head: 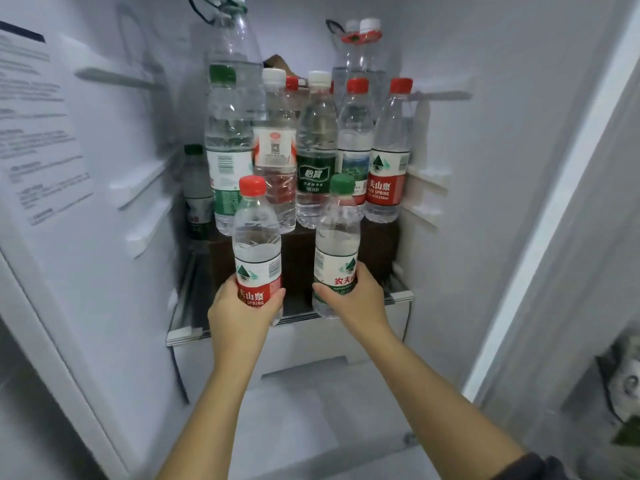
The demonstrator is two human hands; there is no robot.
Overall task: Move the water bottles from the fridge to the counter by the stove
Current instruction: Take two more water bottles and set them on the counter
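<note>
From the head view, the fridge point(450, 202) stands open and both arms reach in. The left hand point(239, 306) holds a small red-cap bottle point(256, 237) low down, with its fingers point(231, 284) curled tight round the red label. The right hand point(356, 299) holds a small green-cap bottle point(337, 244) the same way, gripping it round the label. Both bottles are upright, side by side but apart, at the front of the glass shelf point(401, 297). I cannot tell if their bottoms touch the shelf or hang just over it. Behind them a row of bottles stands on a dark brown box point(298, 258): a tall green-cap bottle point(228, 150), a white-cap bottle with a red label point(275, 150), a white-cap bottle with a dark green label point(316, 150), a red-cap bottle with a picture label point(356, 140), and a red-cap bottle with a red label point(391, 150). They stand close together. Two big jugs point(235, 39) are further back, behind the row. One more small bottle point(197, 188) sits in the dark left corner. A white drawer point(304, 344) is under the shelf. A sheet of blurry writing point(41, 133) is on the left wall.
</note>
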